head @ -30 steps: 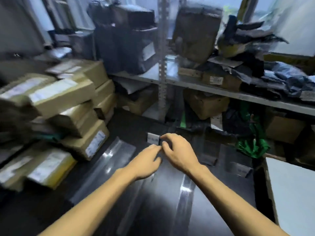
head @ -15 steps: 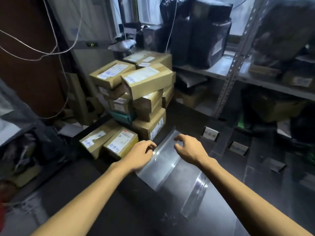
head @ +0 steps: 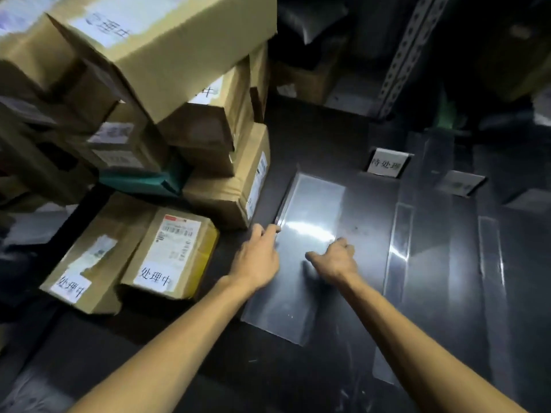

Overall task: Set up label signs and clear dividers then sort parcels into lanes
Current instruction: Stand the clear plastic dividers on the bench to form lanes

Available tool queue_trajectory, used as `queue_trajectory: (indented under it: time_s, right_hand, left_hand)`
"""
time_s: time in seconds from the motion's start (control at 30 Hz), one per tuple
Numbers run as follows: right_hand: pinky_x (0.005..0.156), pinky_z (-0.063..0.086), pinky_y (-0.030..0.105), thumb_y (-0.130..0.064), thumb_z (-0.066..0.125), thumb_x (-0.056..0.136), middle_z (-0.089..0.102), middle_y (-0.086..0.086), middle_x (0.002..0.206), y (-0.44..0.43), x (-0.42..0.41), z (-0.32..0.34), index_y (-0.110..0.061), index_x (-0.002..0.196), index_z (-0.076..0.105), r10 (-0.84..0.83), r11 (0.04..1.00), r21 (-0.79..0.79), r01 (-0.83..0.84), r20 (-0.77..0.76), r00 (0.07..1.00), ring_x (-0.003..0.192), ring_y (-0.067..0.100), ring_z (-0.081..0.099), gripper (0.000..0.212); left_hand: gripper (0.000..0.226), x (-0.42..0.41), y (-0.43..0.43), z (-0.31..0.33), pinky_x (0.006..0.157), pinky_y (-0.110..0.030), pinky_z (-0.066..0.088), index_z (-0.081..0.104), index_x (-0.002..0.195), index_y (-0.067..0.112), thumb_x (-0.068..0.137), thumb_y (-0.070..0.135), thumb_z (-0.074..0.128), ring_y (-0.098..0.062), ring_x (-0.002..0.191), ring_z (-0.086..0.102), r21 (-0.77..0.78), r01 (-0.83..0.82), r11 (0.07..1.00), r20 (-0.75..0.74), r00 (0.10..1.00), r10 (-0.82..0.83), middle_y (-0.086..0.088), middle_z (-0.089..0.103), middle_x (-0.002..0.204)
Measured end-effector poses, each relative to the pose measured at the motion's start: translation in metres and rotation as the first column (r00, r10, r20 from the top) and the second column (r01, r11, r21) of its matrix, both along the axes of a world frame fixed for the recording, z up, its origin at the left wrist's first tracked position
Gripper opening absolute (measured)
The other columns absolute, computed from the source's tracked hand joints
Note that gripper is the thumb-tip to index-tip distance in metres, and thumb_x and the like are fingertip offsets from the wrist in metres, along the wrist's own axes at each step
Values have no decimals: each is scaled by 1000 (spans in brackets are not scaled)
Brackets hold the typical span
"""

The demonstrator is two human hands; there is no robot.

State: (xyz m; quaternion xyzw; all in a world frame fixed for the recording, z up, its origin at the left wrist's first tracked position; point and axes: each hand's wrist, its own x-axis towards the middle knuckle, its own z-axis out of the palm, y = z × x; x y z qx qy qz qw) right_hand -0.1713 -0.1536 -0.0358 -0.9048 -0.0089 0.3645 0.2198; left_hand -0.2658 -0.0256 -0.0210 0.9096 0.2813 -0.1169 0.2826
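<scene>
A clear L-shaped divider (head: 301, 210) lies on the dark table top beside the parcel stack, its left edge folded up. My left hand (head: 258, 257) pinches that raised left edge. My right hand (head: 337, 259) sits at the divider's right edge, thumb on the sheet and fingers curled. Two more clear dividers (head: 399, 242) (head: 492, 263) lie to the right. A white label sign (head: 386, 163) with black characters stands behind them, and a second sign (head: 461, 183) is further right. Brown cardboard parcels (head: 176, 254) with white stickers are piled at the left.
The tall parcel stack (head: 185, 93) leans close to the divider's left side. A perforated metal shelf post (head: 408, 55) and dark shelves with boxes stand behind the table. The table's right part (head: 447, 308) holds only the flat dividers.
My view swung left and down from the shelves to the parcel stack. Both hands left the label sign and took hold of the leftmost clear divider.
</scene>
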Motion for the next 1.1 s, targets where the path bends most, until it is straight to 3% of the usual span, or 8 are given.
queue_trajectory:
  time_s: [0.2, 0.3, 0.43, 0.5, 0.57, 0.73, 0.9, 1.1]
  right_hand:
    - [98, 42, 40, -31, 66, 89, 45, 21, 134, 16, -7, -8, -2, 129, 36, -228, 974, 7, 228, 54, 972, 120, 42, 51, 58]
    - [90, 43, 35, -28, 65, 91, 58, 14, 114, 5, -5, -5, -6, 115, 48, -297, 954, 52, 294, 66, 953, 109, 35, 56, 37]
    - [72, 48, 39, -9, 61, 91, 52, 11, 88, 1, -12, 20, -12, 94, 44, -420, 873, 280, 399, 17, 907, 78, 27, 52, 17]
    - [57, 52, 39, 5, 51, 91, 50, 14, 80, 0, -14, 43, -9, 96, 45, -464, 779, 435, 451, -84, 882, 62, 26, 52, 16]
    - [57, 57, 42, 7, 49, 91, 53, 13, 80, -8, -14, 70, -2, 102, 50, -433, 792, 470, 389, -15, 901, 57, 28, 56, 14]
    - [52, 57, 38, 7, 51, 90, 55, 15, 79, -57, -3, 137, 2, 104, 54, -493, 728, 565, 388, 38, 869, 55, 26, 56, 16]
    - [57, 62, 41, 3, 60, 89, 58, 12, 79, -142, 8, 191, -11, 111, 59, -533, 691, 636, 343, 128, 837, 59, 23, 62, 26]
    - [55, 59, 35, 2, 61, 89, 60, 11, 82, -265, 43, 226, -19, 133, 56, -560, 664, 689, 290, 202, 803, 62, 22, 64, 49]
  left_hand:
    - [59, 5, 9, 6, 84, -46, 43, 23, 146, 24, 94, 19, 50, -43, 110, 53, 29, 84, 996, -54, 995, -82, -12, 37, 130]
    - [55, 1, 12, 9, 78, -43, 38, 27, 142, 17, 92, 23, 48, -45, 107, 53, 35, 149, 988, -63, 987, -146, -13, 35, 127]
    - [59, -5, 16, 18, 89, -46, 42, 25, 146, 17, 93, 28, 47, -42, 116, 52, -24, 217, 976, -100, 971, -218, -13, 38, 135]
    - [54, -3, 16, 28, 88, -44, 42, 29, 142, 17, 93, 29, 47, -41, 116, 53, -4, 267, 964, -90, 960, -267, -13, 41, 134]
    - [49, 3, 10, 41, 87, -42, 42, 34, 139, 18, 93, 29, 46, -39, 116, 53, 5, 268, 964, -52, 962, -267, -12, 43, 134]
    - [53, 26, -21, 80, 93, -40, 43, 33, 144, 21, 93, 26, 46, -32, 122, 48, -58, 274, 960, 61, 961, -270, -7, 37, 143]
    - [51, 44, -92, 108, 91, -40, 46, 38, 143, 22, 92, 22, 44, -31, 115, 53, -1, 357, 934, 138, 925, -354, -3, 37, 141]
    - [65, 71, -217, 137, 103, -41, 39, 27, 150, 24, 89, 24, 52, -31, 127, 41, 276, 465, 841, 264, 805, -532, -7, 26, 151]
